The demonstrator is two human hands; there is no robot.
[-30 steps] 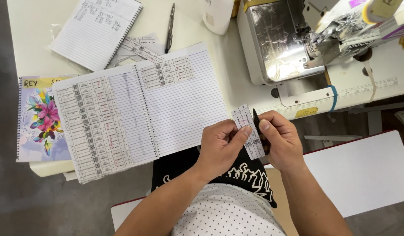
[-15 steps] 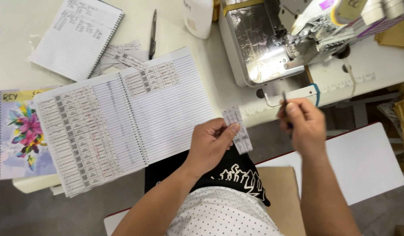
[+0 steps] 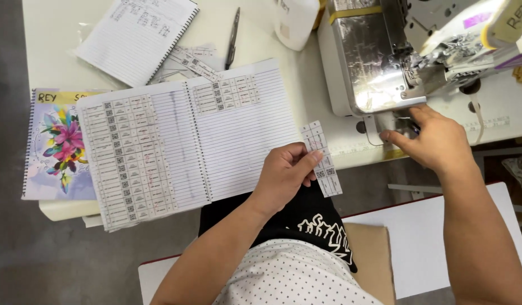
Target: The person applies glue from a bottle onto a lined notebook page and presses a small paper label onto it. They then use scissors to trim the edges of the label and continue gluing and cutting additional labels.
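One camera is riding on the person's head and looking almost straight down, so the person's own chest and lap are filling the bottom middle of the frame. The view is facing forward across the bench (image 3: 261,34), whose far part is running out at the top edge. It is sitting close: both forearms are entering from below, the left hand (image 3: 283,172) landing near the centre and the right hand (image 3: 436,141) to the right. The open notebook (image 3: 187,141) is lying left of centre and the sewing machine (image 3: 385,51) is being cut off at the top right corner. Grey floor is showing at the left.
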